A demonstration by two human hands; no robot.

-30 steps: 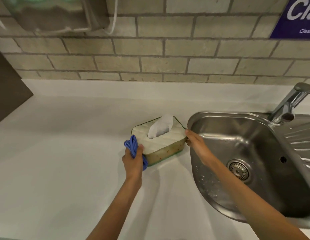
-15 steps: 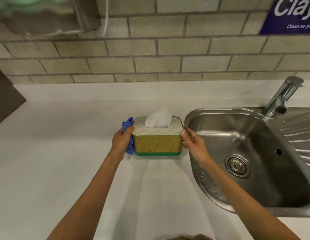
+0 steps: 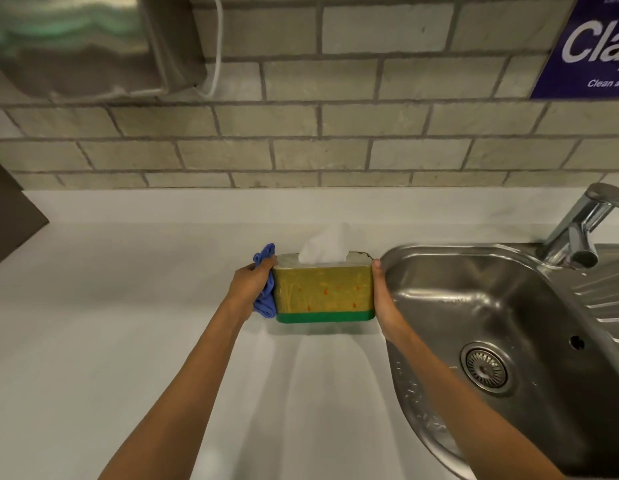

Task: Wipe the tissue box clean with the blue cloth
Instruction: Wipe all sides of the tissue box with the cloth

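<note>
The tissue box (image 3: 323, 292) is yellow-green with a dark green base band, and a white tissue sticks out of its top. It sits on the white counter (image 3: 128, 341) with its long side facing me. My left hand (image 3: 249, 284) holds the bunched blue cloth (image 3: 265, 299) against the box's left end. My right hand (image 3: 382, 299) presses flat against the box's right end, beside the sink rim.
A steel sink (image 3: 508, 323) with a drain lies right of the box, and a chrome tap (image 3: 578, 230) stands at its far right. A brick wall runs behind the counter, with a metal dispenser (image 3: 76, 46) at top left and a purple sign (image 3: 592, 46) at top right.
The box turned from a diagonal position to square-on with its long side facing me. My left hand and the cloth shifted from its near left corner to its left end. The view came closer.
</note>
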